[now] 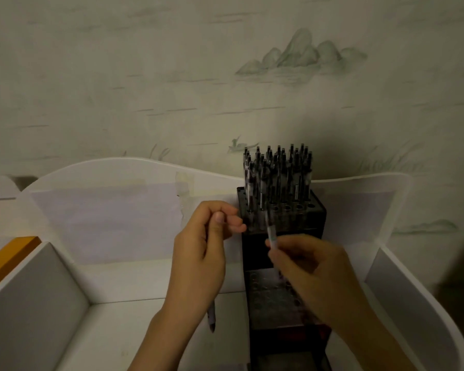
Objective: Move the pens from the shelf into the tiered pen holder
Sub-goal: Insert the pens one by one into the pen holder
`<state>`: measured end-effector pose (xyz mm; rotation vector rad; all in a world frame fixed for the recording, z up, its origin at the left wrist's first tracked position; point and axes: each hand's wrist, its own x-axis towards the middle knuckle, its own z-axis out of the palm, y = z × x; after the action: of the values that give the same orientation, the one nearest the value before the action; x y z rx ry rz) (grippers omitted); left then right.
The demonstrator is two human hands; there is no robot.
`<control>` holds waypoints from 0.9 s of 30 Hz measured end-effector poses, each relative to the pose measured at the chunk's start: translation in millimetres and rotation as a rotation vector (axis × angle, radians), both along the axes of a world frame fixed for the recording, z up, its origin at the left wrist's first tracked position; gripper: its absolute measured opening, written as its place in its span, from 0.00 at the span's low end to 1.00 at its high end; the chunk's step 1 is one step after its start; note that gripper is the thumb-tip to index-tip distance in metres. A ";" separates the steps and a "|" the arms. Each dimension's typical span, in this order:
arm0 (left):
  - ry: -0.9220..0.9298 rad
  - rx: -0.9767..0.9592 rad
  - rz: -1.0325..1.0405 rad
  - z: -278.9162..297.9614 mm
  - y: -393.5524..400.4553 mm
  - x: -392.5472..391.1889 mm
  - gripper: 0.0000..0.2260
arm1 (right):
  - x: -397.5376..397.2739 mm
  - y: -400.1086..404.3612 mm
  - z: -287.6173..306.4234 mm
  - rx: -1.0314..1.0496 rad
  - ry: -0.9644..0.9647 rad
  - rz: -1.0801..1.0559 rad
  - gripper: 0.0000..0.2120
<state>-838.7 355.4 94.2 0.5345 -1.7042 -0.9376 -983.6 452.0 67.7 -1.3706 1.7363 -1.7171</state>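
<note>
up front, the right hand (pixel 310 266) pinches a pen (pixel 271 232) tilted over the black tiered pen holder (pixel 284 226), whose top tier is packed with pens (pixel 277 170). beside it, the left hand (pixel 201 253) grips a second pen (pixel 211 318) above the white shelf (pixel 134 330).

No legible text, brand or number anywhere. Pale label bands on pens (pixel 277 172) standing in tiered pen holder (pixel 284 215) too dim, too blurred to read.
</note>
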 end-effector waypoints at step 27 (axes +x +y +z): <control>-0.048 0.092 0.000 -6.8 -5.2 6.5 0.13 | -37.6 -62.6 66.8 -0.264 0.333 -0.352 0.07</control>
<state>-832.2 350.2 87.4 0.6218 -1.7103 -1.0141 -1021.2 389.4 134.5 -1.6155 2.0929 -2.0599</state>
